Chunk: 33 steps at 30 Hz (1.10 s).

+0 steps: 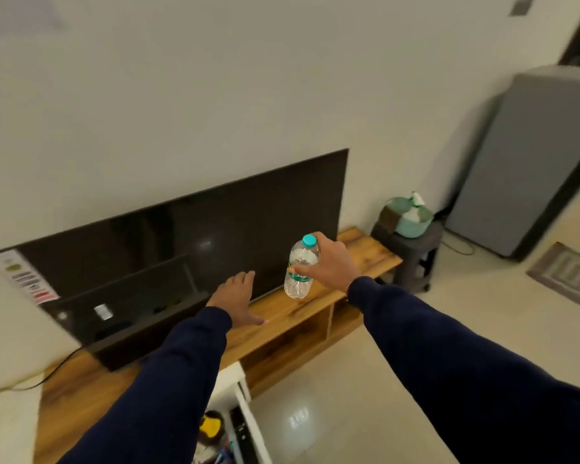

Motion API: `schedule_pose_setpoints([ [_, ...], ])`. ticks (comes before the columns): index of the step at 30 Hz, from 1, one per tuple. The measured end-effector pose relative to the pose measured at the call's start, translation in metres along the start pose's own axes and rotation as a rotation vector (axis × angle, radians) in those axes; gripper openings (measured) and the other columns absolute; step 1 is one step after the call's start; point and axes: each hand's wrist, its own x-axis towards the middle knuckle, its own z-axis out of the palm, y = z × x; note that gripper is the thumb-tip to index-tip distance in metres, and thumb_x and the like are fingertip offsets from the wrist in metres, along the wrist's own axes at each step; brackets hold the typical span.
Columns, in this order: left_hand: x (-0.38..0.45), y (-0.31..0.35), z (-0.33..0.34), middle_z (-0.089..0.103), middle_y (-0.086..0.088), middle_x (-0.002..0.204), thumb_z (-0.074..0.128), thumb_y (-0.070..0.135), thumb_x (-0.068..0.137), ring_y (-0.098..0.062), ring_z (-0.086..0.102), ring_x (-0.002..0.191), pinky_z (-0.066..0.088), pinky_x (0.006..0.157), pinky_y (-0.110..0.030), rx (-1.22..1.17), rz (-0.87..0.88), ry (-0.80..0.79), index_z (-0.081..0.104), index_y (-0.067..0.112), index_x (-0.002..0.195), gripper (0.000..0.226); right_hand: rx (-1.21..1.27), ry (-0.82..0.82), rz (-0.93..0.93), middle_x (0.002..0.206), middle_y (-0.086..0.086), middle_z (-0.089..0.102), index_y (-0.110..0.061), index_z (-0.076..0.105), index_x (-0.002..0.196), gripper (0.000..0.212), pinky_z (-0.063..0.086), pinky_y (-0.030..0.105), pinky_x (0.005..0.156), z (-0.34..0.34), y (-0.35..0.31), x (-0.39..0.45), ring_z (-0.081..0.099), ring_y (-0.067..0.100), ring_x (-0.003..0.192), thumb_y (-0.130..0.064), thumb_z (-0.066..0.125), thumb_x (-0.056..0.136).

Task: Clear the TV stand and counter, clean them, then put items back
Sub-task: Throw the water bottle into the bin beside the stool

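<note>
Right hand [329, 262] wraps its fingers round the water bottle [300, 271], held above the TV stand [365, 259], likely returning it; left hand [236, 296] hovers flat, fingers straight.

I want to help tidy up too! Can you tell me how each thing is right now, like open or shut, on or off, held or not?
water bottle: capped, held above the stand.
right hand: grips the bottle.
left hand: open, fingers straight, holds nothing.
TV: screen dark, standing on the TV stand.
white drawer: pulled open, things inside.
</note>
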Motion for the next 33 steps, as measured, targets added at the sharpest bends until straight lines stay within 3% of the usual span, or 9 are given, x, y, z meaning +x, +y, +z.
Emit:
schedule_pose_setpoints([
  [5,0.076,0.113,-0.011,0.023,-0.009,0.163,0.078,0.066,0.07,-0.027,0.028,0.147,0.032,0.119,-0.042,0.008,0.124,-0.007,0.01,0.014,0.159,0.124,0.017,0.127,0.114,0.116,-0.001,0.067,-0.016,0.05,0.137,0.073,0.047,0.012,0.071,-0.096,0.094,0.003,0.062,0.01,0.094,-0.049,0.082,0.08],
  [10,0.157,0.215,-0.005,0.024,-0.007,0.163,0.079,0.066,0.069,-0.026,0.031,0.146,0.033,0.119,-0.042,-0.005,0.2,-0.058,0.012,0.015,0.159,0.123,0.08,0.223,0.214,0.111,-0.002,0.068,-0.019,0.055,0.13,0.07,0.059,0.03,0.083,-0.168,0.19,0.015,0.066,0.016,0.097,-0.049,0.085,0.074],
  [15,0.265,0.311,-0.004,0.031,-0.008,0.16,0.078,0.066,0.07,-0.027,0.038,0.14,0.039,0.114,-0.04,-0.043,0.263,-0.06,0.015,0.015,0.158,0.119,0.017,0.247,0.287,0.105,-0.007,0.066,-0.02,0.058,0.125,0.061,0.046,0.015,0.071,-0.246,0.293,0.054,0.063,0.011,0.091,-0.047,0.083,0.077],
  [20,0.358,0.4,-0.013,0.032,-0.011,0.157,0.075,0.067,0.073,-0.028,0.037,0.14,0.037,0.113,-0.038,-0.026,0.338,-0.064,0.019,0.012,0.156,0.115,-0.018,0.277,0.315,0.109,-0.005,0.067,-0.021,0.058,0.128,0.062,0.046,0.02,0.077,-0.311,0.376,0.097,0.063,0.016,0.097,-0.044,0.084,0.077],
  [25,0.451,0.485,-0.018,0.036,-0.009,0.156,0.079,0.064,0.069,-0.027,0.039,0.138,0.037,0.112,-0.039,-0.06,0.391,-0.047,0.022,0.013,0.155,0.115,-0.011,0.256,0.351,0.115,-0.001,0.067,-0.022,0.054,0.132,0.067,0.057,0.037,0.092,-0.371,0.469,0.153,0.064,0.019,0.102,-0.045,0.085,0.077],
  [33,0.585,0.58,-0.014,0.041,-0.004,0.153,0.078,0.066,0.069,-0.027,0.042,0.137,0.037,0.112,-0.041,-0.092,0.326,-0.041,0.032,0.022,0.152,0.104,-0.027,0.13,0.298,0.114,-0.002,0.064,-0.019,0.051,0.136,0.068,0.051,0.028,0.084,-0.45,0.608,0.253,0.062,0.02,0.099,-0.042,0.083,0.08],
])
